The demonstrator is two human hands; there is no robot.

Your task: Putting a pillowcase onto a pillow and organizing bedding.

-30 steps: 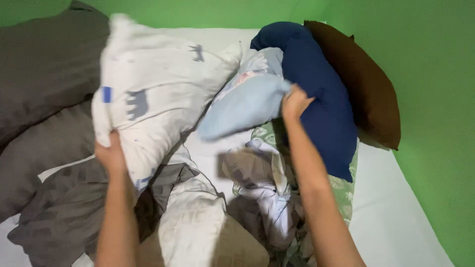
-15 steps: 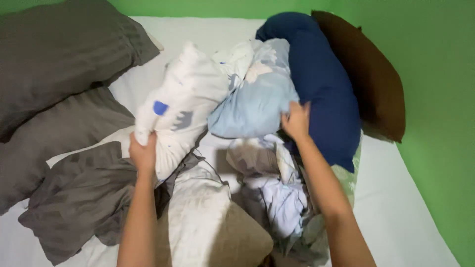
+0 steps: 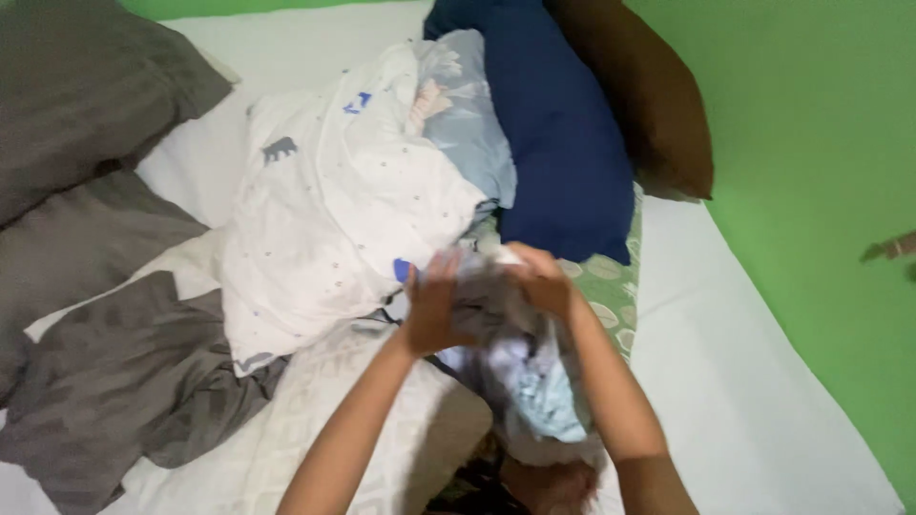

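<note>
Both hands now off the pillows, left hand [image 3: 434, 310], right hand [image 3: 544, 278] gripping crumpled cloth [image 3: 525, 367]

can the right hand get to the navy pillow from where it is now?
Probably yes. The right hand grips the crumpled cloth bundle with the left hand; the navy pillow lies just beyond with nothing between, though the hand would need to let go first.

Bundle [image 3: 520, 367] right of pillow [image 3: 334, 219] (on bed [image 3: 763, 401]), bolster [image 3: 558, 133] behind
</note>
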